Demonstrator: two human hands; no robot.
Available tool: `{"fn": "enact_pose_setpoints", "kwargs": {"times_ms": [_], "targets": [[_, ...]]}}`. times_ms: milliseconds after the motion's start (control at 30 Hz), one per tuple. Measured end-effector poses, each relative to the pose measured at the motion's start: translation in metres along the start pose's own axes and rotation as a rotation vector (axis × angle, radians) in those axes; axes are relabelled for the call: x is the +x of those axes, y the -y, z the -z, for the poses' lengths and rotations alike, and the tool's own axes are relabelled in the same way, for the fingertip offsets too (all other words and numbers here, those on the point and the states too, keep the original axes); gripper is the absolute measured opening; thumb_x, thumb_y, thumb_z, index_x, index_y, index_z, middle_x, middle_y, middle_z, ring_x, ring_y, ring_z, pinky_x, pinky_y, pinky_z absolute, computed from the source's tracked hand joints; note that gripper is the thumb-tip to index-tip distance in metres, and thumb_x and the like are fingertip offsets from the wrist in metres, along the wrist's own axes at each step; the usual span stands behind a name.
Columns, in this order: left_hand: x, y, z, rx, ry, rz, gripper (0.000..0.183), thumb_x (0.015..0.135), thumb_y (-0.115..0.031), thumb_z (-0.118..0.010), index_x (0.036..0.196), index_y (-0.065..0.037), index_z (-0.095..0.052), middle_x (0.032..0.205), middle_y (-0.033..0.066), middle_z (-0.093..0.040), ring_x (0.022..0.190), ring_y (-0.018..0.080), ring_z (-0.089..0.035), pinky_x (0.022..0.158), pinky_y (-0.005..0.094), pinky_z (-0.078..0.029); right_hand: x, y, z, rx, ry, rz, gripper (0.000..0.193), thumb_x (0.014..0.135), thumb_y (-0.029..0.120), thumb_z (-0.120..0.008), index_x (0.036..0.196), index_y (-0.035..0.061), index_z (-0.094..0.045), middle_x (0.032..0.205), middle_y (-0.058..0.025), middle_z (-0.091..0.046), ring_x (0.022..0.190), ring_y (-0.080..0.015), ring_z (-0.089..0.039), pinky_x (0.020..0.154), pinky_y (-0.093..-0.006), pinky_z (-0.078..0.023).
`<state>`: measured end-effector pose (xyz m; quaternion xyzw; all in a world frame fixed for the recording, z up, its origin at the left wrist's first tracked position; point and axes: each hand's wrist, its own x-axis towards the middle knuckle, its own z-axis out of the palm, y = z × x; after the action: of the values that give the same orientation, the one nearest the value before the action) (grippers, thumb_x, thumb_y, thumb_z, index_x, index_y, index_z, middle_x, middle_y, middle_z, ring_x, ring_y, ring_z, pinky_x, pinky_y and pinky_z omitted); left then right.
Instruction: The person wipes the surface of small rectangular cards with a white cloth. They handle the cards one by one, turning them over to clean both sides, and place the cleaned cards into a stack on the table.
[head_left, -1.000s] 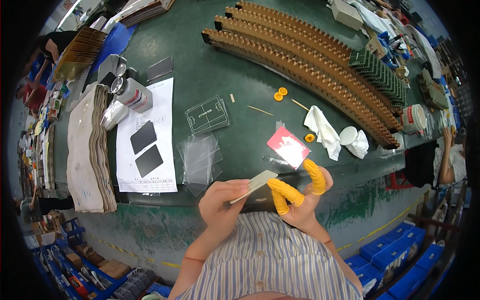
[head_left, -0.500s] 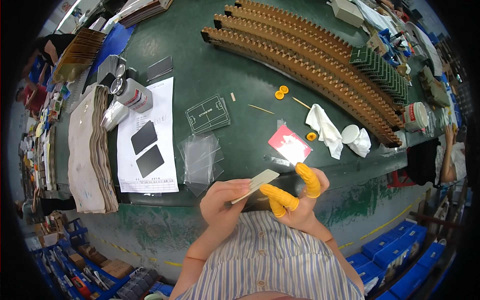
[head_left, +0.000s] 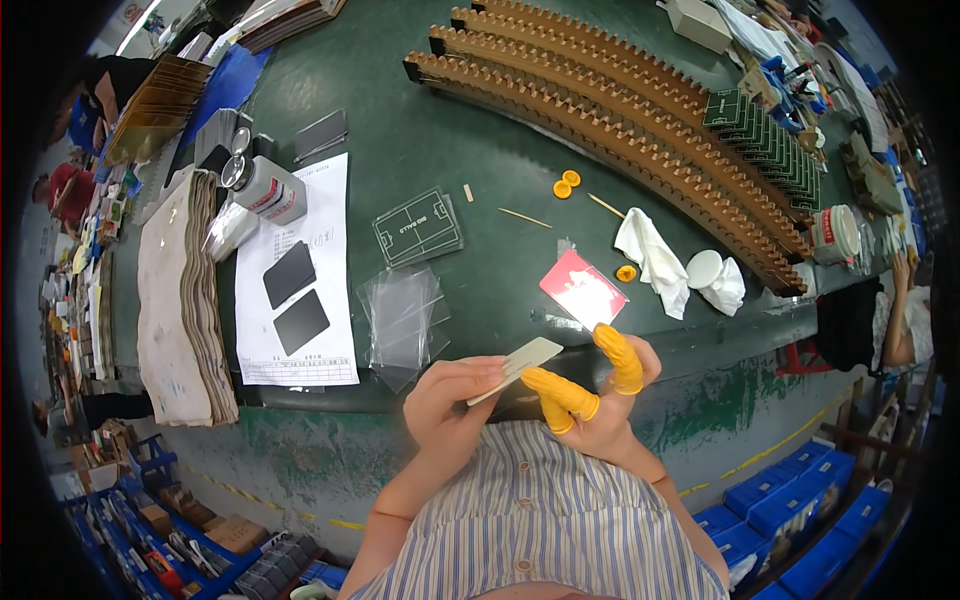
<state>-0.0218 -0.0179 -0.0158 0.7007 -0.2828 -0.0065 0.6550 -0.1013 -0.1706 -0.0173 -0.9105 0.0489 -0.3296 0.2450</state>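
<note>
My left hand [head_left: 452, 398] pinches a thin pale plate with rounded corners [head_left: 530, 358] and holds it tilted in front of my body, by the table's front edge. Yellow finger cots cover some fingertips of my right hand [head_left: 598, 405]. Its fingers are spread, with nothing visible between them, and one covered tip is close to the plate's lower edge; I cannot tell whether they touch. Beyond my right hand lies a red card or packet [head_left: 582, 287] with a bright glare. Clear plastic sheets [head_left: 400, 325] and a stack of green plates with white lines [head_left: 418, 228] lie farther left.
Long brown slotted racks [head_left: 600, 115] cross the far right, some holding green plates [head_left: 770, 150]. White cloth [head_left: 655, 265], loose yellow finger cots [head_left: 566, 184] and a thin stick [head_left: 525, 218] lie nearer. At left are a dispenser bottle [head_left: 275, 195], dark plates [head_left: 302, 322] on paper and stacked cloths [head_left: 180, 300].
My hands and the pale plate keep nearly the same pose. The whole view has shifted very slightly, and a person at the far left has moved a little.
</note>
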Motion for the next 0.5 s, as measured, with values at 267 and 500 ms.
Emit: {"fn": "enact_pose_setpoints", "kwargs": {"times_ms": [267,500], "targets": [[-0.0006,0.0018,-0.0004,-0.008,-0.014,0.001,0.025,0.069,0.019,-0.066,0.085,0.0,-0.06,0.087,0.0113,-0.061,0.089,0.0282,-0.066,0.08,0.0342,-0.054,-0.0049,-0.001,-0.0026,0.014,-0.001,-0.069,0.026,0.074,0.022,-0.071,0.098,0.0302,-0.071,0.123,-0.0066,-0.044,0.113,-0.0263,-0.031,0.089,-0.036,-0.031],[-0.0013,0.0023,-0.0001,-0.011,-0.02,-0.012,0.024,0.069,0.019,-0.065,0.085,0.001,-0.06,0.086,0.0116,-0.061,0.088,0.028,-0.066,0.08,0.0342,-0.054,-0.001,-0.0071,0.0021,-0.037,-0.042,-0.087,0.024,0.075,0.018,-0.069,0.096,0.0281,-0.073,0.128,-0.0105,-0.042,0.114,-0.0295,-0.03,0.094,-0.0373,-0.03]]}}
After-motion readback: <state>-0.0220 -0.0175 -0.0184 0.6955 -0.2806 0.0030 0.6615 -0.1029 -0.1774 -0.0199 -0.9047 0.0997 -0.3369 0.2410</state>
